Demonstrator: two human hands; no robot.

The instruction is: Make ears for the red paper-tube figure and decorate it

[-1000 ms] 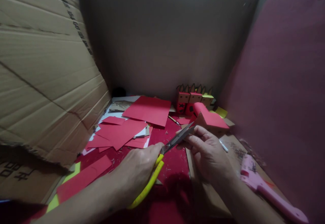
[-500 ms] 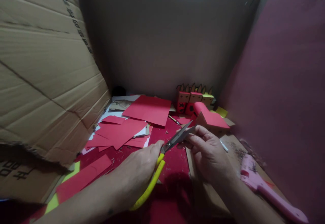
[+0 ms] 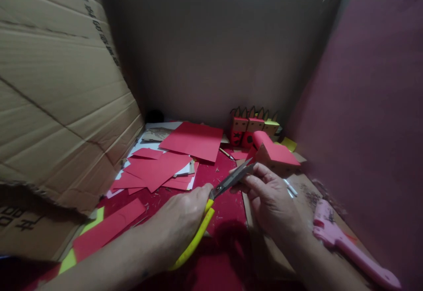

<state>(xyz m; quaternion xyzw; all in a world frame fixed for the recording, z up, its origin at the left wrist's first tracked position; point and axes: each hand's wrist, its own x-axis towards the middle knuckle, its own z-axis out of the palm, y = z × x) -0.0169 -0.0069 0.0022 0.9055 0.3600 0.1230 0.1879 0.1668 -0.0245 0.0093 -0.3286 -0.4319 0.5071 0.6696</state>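
My left hand (image 3: 185, 218) is closed round the yellow handles of a pair of scissors (image 3: 195, 239). The grey blades point up and to the right, slightly parted, and reach the fingertips of my right hand (image 3: 267, 194). That hand is closed in a pinch at the blades; whatever lies between its fingers is too small and hidden to name. Both hands are above the dark red surface (image 3: 228, 209), which has small scraps scattered on it.
Red paper sheets (image 3: 193, 141) lie at the back left, a red strip (image 3: 109, 229) at the near left. Small cardboard figures (image 3: 254, 126) stand behind a red-topped piece (image 3: 279, 153). A pink glue gun (image 3: 350, 249) lies right. Cardboard (image 3: 66, 84) rises at left.
The scissor blades have parted slightly differently near my right fingertips. Both hands keep nearly the same place and hold.
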